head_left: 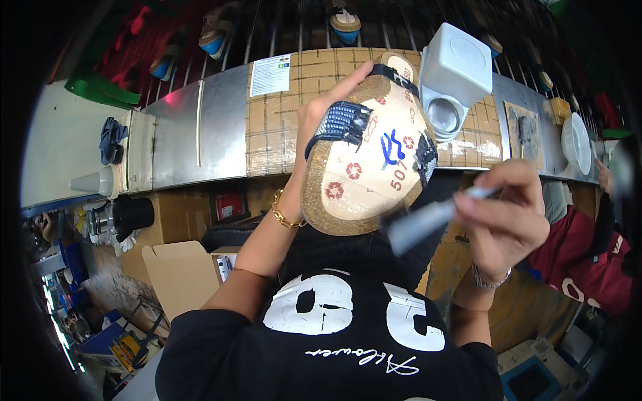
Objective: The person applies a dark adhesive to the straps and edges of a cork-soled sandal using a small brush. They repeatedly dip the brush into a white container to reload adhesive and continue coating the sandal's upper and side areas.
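Observation:
My left hand [313,120] is closed around the side of an upturned sandal [361,180] and holds it up in front of me. The sandal's pale underside faces up, with a brown cork-like rim, printed marks and blue handwriting. Woven dark blue strap ends are folded onto it, and a dark strap crosses the heel end. Between the thumb and fingers of my right hand [505,224] is a flat brush [421,226], blurred by motion. Its dark bristle end is at the sandal's lower right edge; whether they touch I cannot tell.
A white plastic pot [458,57] with a round cup stands on the cardboard-covered bench [274,127]. Beyond it, blue-toed shoes [346,30] sit on a barred rack. At right are a white bowl [576,146] and another person's hand [603,177]. An open carton [177,271] is at lower left.

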A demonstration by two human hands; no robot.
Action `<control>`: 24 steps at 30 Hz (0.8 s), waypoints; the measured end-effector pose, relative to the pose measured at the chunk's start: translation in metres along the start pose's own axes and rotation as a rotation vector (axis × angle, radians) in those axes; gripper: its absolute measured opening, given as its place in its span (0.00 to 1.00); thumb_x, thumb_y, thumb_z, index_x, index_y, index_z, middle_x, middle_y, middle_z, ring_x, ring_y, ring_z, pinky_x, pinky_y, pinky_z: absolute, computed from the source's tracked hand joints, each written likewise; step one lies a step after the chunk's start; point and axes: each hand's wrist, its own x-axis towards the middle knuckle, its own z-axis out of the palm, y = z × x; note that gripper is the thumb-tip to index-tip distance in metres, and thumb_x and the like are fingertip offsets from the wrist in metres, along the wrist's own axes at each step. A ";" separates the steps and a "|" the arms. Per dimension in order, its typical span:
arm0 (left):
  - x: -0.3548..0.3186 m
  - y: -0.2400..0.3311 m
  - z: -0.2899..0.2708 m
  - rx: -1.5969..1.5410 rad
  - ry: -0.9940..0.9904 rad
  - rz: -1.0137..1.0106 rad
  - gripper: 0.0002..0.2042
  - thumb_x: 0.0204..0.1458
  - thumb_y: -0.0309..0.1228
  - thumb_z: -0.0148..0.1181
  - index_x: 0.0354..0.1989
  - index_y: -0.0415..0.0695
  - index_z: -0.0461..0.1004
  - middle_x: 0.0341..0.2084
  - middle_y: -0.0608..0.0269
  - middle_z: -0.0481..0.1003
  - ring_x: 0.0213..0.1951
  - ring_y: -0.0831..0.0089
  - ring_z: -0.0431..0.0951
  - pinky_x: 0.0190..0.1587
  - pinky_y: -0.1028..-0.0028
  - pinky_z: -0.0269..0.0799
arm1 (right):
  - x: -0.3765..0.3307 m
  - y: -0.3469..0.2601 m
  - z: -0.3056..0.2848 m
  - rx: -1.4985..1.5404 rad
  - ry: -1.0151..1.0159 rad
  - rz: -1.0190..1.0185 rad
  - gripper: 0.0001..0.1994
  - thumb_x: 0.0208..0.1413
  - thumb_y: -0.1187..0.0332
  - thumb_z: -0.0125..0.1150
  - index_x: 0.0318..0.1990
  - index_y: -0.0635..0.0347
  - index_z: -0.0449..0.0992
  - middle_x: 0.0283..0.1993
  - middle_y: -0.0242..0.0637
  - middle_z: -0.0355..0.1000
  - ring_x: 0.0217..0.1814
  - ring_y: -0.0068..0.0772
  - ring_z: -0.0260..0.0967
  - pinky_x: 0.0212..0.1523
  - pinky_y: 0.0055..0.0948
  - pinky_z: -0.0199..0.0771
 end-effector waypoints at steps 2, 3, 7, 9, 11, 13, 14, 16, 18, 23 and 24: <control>-0.001 0.002 0.000 -0.009 -0.021 -0.001 0.32 0.47 0.26 0.69 0.65 0.44 0.71 0.42 0.53 0.84 0.37 0.75 0.85 0.41 0.75 0.79 | -0.004 0.005 -0.004 0.069 -0.119 0.026 0.14 0.35 0.74 0.76 0.32 0.44 0.90 0.34 0.28 0.70 0.32 0.22 0.66 0.30 0.19 0.61; -0.002 0.003 0.001 -0.011 -0.028 0.004 0.31 0.47 0.26 0.69 0.65 0.44 0.71 0.42 0.53 0.84 0.37 0.76 0.85 0.41 0.75 0.80 | -0.004 0.004 -0.004 0.099 -0.090 0.029 0.14 0.34 0.75 0.76 0.32 0.44 0.90 0.33 0.28 0.70 0.33 0.22 0.66 0.30 0.19 0.61; 0.003 0.010 -0.001 -0.060 -0.057 -0.071 0.31 0.49 0.27 0.69 0.65 0.44 0.71 0.45 0.55 0.83 0.40 0.76 0.84 0.44 0.76 0.80 | 0.001 0.004 -0.006 0.061 -0.104 0.072 0.15 0.31 0.75 0.78 0.32 0.46 0.90 0.32 0.28 0.70 0.32 0.20 0.65 0.30 0.19 0.61; -0.002 0.011 -0.002 -0.083 -0.056 -0.137 0.31 0.49 0.28 0.69 0.65 0.45 0.71 0.47 0.55 0.83 0.42 0.75 0.84 0.46 0.77 0.80 | -0.003 0.008 -0.011 0.116 -0.166 0.069 0.16 0.31 0.76 0.78 0.33 0.47 0.90 0.32 0.28 0.71 0.31 0.19 0.65 0.29 0.19 0.60; -0.002 0.014 -0.002 -0.121 -0.087 -0.208 0.31 0.50 0.29 0.69 0.66 0.45 0.70 0.50 0.55 0.81 0.45 0.75 0.83 0.48 0.76 0.80 | 0.000 0.008 -0.007 0.062 -0.101 0.073 0.16 0.32 0.76 0.77 0.33 0.47 0.90 0.32 0.28 0.71 0.30 0.18 0.63 0.28 0.18 0.57; 0.000 0.017 -0.005 -0.147 -0.114 -0.259 0.31 0.51 0.31 0.69 0.66 0.45 0.70 0.53 0.54 0.79 0.47 0.74 0.83 0.50 0.75 0.80 | 0.000 0.015 -0.005 0.076 -0.064 0.118 0.15 0.32 0.74 0.78 0.33 0.47 0.90 0.32 0.27 0.72 0.30 0.18 0.63 0.28 0.19 0.56; -0.003 0.015 -0.003 -0.166 -0.114 -0.234 0.31 0.52 0.31 0.68 0.67 0.45 0.69 0.53 0.54 0.79 0.47 0.74 0.83 0.50 0.75 0.80 | -0.005 0.017 -0.010 0.105 -0.131 0.094 0.15 0.31 0.74 0.78 0.33 0.48 0.90 0.33 0.28 0.72 0.30 0.19 0.63 0.29 0.20 0.57; -0.006 0.014 -0.003 -0.235 -0.117 -0.221 0.30 0.54 0.31 0.67 0.68 0.45 0.68 0.54 0.53 0.78 0.48 0.74 0.82 0.50 0.76 0.80 | -0.010 0.023 -0.023 0.164 -0.270 0.034 0.16 0.30 0.74 0.77 0.33 0.50 0.90 0.34 0.28 0.73 0.30 0.20 0.64 0.29 0.21 0.59; -0.010 0.011 -0.009 -0.070 -0.170 -0.090 0.30 0.55 0.33 0.66 0.68 0.44 0.66 0.57 0.55 0.75 0.52 0.72 0.78 0.56 0.74 0.74 | -0.014 0.033 -0.033 0.383 -0.194 0.080 0.13 0.37 0.74 0.77 0.36 0.57 0.88 0.36 0.34 0.73 0.32 0.21 0.65 0.32 0.21 0.63; -0.030 -0.027 -0.038 -0.907 -0.140 -0.380 0.42 0.50 0.51 0.67 0.70 0.44 0.58 0.64 0.56 0.66 0.64 0.64 0.68 0.69 0.63 0.61 | 0.000 0.076 -0.055 -0.038 0.083 0.268 0.08 0.54 0.77 0.68 0.42 0.64 0.85 0.36 0.36 0.76 0.36 0.23 0.69 0.41 0.21 0.68; -0.026 -0.025 -0.035 -1.033 -0.125 -0.398 0.46 0.48 0.57 0.68 0.71 0.45 0.56 0.65 0.55 0.65 0.64 0.62 0.68 0.71 0.61 0.60 | -0.001 0.092 -0.052 -0.227 0.085 0.303 0.08 0.55 0.72 0.70 0.41 0.62 0.86 0.33 0.33 0.77 0.35 0.21 0.69 0.38 0.22 0.67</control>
